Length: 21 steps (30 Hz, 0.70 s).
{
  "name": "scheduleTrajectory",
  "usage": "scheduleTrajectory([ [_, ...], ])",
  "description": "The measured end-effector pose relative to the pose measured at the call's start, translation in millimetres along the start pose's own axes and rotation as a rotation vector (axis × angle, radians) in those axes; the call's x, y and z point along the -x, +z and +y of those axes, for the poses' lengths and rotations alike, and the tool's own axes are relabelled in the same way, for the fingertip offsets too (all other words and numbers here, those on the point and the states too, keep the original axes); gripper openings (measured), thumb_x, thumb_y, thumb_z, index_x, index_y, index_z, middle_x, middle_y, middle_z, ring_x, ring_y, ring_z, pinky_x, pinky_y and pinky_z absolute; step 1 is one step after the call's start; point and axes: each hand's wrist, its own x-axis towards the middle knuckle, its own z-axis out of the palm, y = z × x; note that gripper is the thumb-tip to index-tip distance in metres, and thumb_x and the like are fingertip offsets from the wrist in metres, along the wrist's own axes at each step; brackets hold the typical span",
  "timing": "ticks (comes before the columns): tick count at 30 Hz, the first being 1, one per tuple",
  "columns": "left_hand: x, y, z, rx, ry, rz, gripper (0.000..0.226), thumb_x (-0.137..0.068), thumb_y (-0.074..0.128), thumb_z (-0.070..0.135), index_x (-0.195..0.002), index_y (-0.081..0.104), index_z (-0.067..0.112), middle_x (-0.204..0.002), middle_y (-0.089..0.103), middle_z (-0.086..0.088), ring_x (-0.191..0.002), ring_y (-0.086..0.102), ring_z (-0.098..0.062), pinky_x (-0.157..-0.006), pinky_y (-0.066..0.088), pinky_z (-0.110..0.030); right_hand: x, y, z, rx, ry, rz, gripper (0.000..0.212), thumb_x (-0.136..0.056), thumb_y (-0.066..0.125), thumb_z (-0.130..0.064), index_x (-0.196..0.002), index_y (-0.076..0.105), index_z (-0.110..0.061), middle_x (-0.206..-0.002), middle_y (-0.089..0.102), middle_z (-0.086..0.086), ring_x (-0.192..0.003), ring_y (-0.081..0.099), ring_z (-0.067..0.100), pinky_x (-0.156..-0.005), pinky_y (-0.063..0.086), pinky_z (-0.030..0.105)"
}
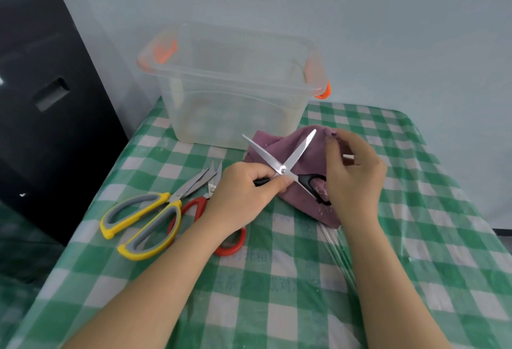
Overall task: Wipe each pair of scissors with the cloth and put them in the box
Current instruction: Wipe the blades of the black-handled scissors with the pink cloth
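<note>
Green-and-white checked plastic tablecloth (277,279) under everything, a pale blue wall behind, and we're right in the middle of it. Left hand (243,190) is curled tight around one handle of the black-handled steel scissors (282,165), and those blades are spread wide in an X, tips pointing up and away. Right hand (354,174) pinches the rumpled purple cloth (279,138) at its far edge, fingers bent, the other black loop sitting just beside that palm.

Here's the worry: open blades and bare fingers. Drag the cloth along an edge carelessly and the fabric could snag or a fingertip could get nicked. With only one handle gripped, the scissors may well swing shut mid-wipe.

Waiting just left of that wrist: the yellow-and-grey-handled scissors (144,221) and the red-handled scissors (230,243), partly under the forearm. An elbow shift could knock them off the table's edge. Clear plastic box with orange latches (235,91) stands behind the cloth, apparently with no scissors in it yet.
</note>
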Motion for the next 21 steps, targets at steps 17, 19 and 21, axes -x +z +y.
scheduleTrajectory([
  [17,-4,0,-6,-0.272,-0.004,0.175,0.057,-0.067,0.051,0.075,-0.075,0.07,0.022,-0.057,0.061,0.011,-0.051,0.054,-0.005,-0.05,0.041,-0.027,6,3,-7,-0.272,0.124,-0.318,0.018,-0.1,0.041,-0.001,-0.09,0.055,-0.007,-0.08,0.07,0.004,-0.081,0.069,0.015,-0.073,0.051,0.024],
  [19,-5,-1,-8,-0.398,0.006,0.251,0.057,-0.068,0.052,0.077,-0.081,0.067,0.024,-0.067,0.061,0.016,-0.057,0.052,-0.001,-0.05,0.036,-0.023,6,2,-9,-0.274,0.118,-0.287,0.02,-0.1,0.041,-0.001,-0.088,0.055,-0.009,-0.077,0.07,-0.006,-0.078,0.068,0.009,-0.072,0.05,0.022],
  [21,-5,0,-11,-0.458,0.057,0.312,0.058,-0.068,0.052,0.077,-0.084,0.061,0.022,-0.074,0.06,0.014,-0.066,0.054,-0.004,-0.054,0.042,-0.024,7,2,-12,-0.261,0.102,-0.249,0.022,-0.1,0.041,-0.001,-0.087,0.054,-0.014,-0.071,0.065,-0.018,-0.072,0.062,0.001,-0.069,0.047,0.019],
])
